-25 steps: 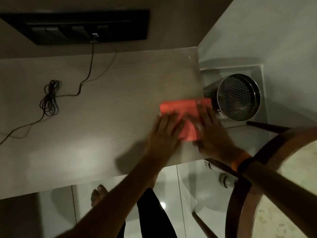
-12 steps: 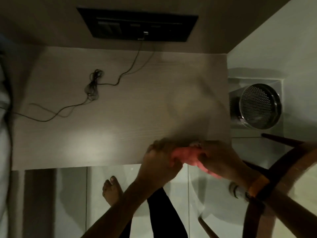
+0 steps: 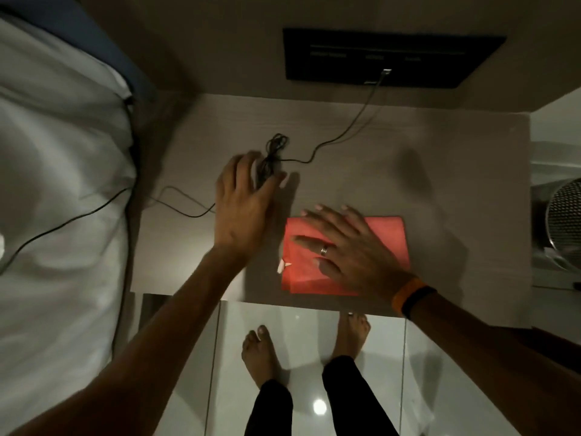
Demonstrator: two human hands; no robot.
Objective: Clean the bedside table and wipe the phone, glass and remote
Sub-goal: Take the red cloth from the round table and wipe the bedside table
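Observation:
The wooden bedside table (image 3: 393,146) fills the middle of the head view. A folded red cloth (image 3: 390,243) lies flat near its front edge. My right hand (image 3: 349,247) presses flat on the cloth's left half, fingers spread, a ring on one finger. My left hand (image 3: 245,199) hovers open to the left, fingertips at the coiled bundle of a black cable (image 3: 273,149). No phone, glass or remote is in view.
The cable runs up to a black wall socket panel (image 3: 390,58) and left onto the white bed (image 3: 56,184). A perforated metal bin (image 3: 566,221) stands right of the table. My bare feet (image 3: 261,354) are on the glossy tiled floor.
The cloth was bunched in both hands at the table's front edge; now it lies flat under my right hand. My left hand has let go and moved left to the cable coil.

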